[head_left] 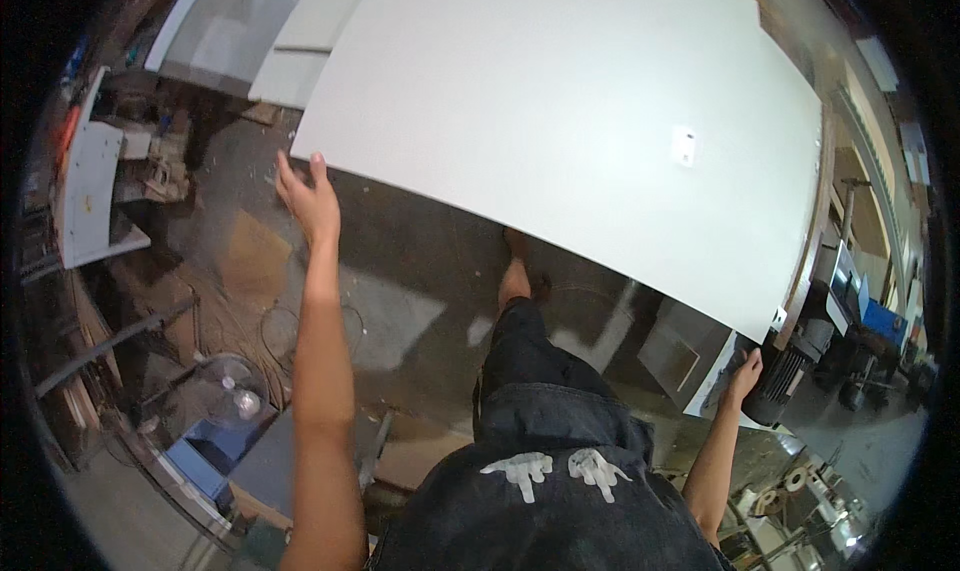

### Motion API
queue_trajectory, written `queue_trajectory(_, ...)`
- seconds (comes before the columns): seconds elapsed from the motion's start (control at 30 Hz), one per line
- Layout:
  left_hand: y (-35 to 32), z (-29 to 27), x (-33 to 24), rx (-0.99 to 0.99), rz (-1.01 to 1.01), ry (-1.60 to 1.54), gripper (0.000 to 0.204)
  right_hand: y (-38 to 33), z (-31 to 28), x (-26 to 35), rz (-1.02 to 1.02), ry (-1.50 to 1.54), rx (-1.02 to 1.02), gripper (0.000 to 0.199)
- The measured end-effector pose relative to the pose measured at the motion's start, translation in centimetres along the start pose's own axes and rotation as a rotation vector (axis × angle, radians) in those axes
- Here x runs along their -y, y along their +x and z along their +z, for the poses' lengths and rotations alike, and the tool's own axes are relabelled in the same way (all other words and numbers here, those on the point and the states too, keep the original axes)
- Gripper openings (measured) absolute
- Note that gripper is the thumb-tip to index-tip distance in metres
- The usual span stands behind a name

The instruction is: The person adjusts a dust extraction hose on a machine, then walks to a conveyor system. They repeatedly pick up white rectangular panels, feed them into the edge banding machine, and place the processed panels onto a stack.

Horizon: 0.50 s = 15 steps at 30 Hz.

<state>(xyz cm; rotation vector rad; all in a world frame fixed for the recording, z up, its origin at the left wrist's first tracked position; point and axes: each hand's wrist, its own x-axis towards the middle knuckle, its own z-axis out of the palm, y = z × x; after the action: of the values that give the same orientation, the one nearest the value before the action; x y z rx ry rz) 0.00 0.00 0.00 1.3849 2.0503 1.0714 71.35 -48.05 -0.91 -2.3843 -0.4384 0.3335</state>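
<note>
A large white panel [560,121] lies in front of me, its near edge slanting down to the right. My left hand [312,206] is at the panel's left corner, with thumb and fingers spread apart around it; whether it presses on the edge I cannot tell. Close below the near right corner is my right hand [740,381], thumb stretched out and the other fingers partly hidden. No object shows in that hand. Beside it is a dark ribbed motor [780,381]. A small white label-like patch [684,147] sits on the panel's right part.
More pale panels [295,71] lie at the far left. A white board [90,191] stands among clutter on the left, above a clear round fan-like object [235,386] and a blue box [210,451]. Along the right runs a long rail [870,151]. Rolls and small parts [795,481] crowd the lower right.
</note>
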Motion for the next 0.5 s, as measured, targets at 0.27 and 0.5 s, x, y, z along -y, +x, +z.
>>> queue_trajectory(0.27, 3.7, -1.2, -4.0, 0.142, -0.481, -0.595, 0.047, -1.6, 2.8, 16.1, 0.474, 0.804, 0.303, 0.043)
queue_trajectory(0.5, 16.9, 2.4, -8.8, 0.216, -0.437, -0.541, 0.035, 4.6, 5.3, 24.9, 0.452, 0.747, 0.371, 0.049)
